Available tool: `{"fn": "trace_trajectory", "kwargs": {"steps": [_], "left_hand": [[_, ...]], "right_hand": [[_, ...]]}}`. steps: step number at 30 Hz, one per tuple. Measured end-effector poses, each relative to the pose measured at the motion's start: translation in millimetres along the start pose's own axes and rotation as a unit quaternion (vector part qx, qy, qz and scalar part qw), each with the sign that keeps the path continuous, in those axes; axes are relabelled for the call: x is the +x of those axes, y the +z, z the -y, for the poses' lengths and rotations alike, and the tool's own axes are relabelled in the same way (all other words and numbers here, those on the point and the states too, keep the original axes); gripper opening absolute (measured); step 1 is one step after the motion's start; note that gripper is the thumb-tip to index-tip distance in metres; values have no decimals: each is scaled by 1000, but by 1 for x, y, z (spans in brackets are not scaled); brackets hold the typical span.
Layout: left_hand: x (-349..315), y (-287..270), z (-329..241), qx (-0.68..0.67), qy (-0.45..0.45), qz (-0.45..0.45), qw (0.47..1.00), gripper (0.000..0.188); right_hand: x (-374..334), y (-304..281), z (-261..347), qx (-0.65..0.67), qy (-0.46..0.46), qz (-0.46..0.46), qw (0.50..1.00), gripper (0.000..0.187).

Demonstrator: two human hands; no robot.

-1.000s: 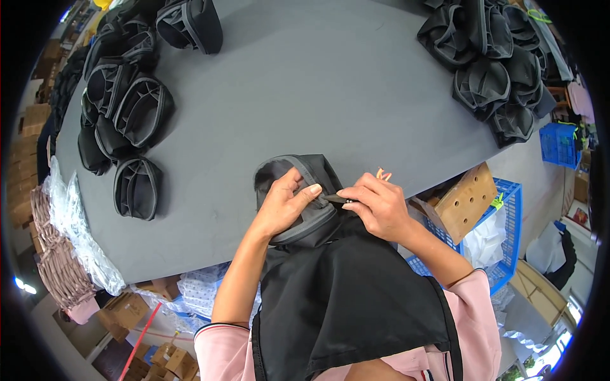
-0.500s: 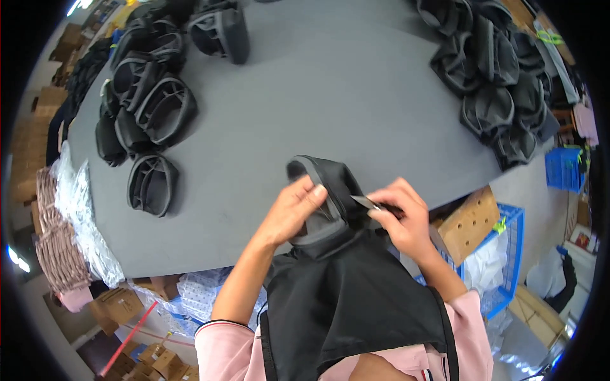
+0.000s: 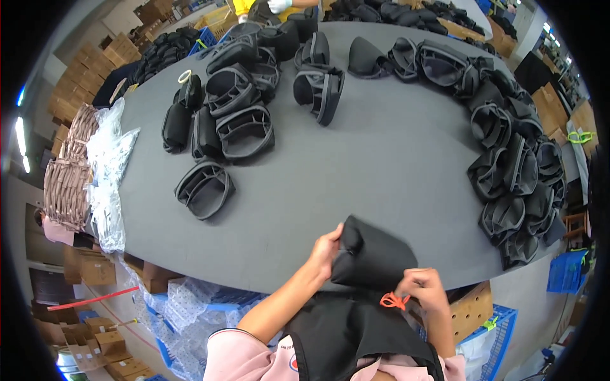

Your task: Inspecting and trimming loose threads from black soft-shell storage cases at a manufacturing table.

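Observation:
My left hand (image 3: 325,253) grips the left end of a black fabric case (image 3: 378,254), fingers closed round its edge. The case is tilted above my apron at the table's near edge, with its smooth outer side up. My right hand (image 3: 424,287) is closed at the case's lower right corner. Bright orange loops (image 3: 394,301) hang beside its fingers; whether they are cord or tool handles I cannot tell. A single open black case (image 3: 204,190) lies on the table to the left, away from both hands.
Several more black cases (image 3: 246,132) are piled at the left of the grey table (image 3: 356,171), and others (image 3: 508,165) line its right side. Clear plastic wrap (image 3: 111,171) hangs at the left edge. A blue crate (image 3: 497,336) stands below at the right. Someone in yellow (image 3: 279,6) is at the far side.
The case has been turned from its open, zippered side to its smooth outer side. The pointed blade in my right hand no longer shows; orange loops do. The view has tilted up.

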State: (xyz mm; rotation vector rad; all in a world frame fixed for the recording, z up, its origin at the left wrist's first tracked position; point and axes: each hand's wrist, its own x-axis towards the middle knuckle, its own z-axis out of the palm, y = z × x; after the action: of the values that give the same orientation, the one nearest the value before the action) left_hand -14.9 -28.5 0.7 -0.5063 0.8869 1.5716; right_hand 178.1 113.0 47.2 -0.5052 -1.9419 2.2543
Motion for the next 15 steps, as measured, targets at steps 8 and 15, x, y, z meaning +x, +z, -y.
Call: {"fn": "trace_trajectory", "kwargs": {"steps": [8, 15], "left_hand": [[-53, 27, -118, 673, 500, -77, 539, 28], [38, -22, -144, 859, 383, -253, 226, 71]], "right_hand": [[6, -3, -1, -186, 73, -151, 968, 14], [25, -34, -45, -51, 33, -260, 964, 22]]}}
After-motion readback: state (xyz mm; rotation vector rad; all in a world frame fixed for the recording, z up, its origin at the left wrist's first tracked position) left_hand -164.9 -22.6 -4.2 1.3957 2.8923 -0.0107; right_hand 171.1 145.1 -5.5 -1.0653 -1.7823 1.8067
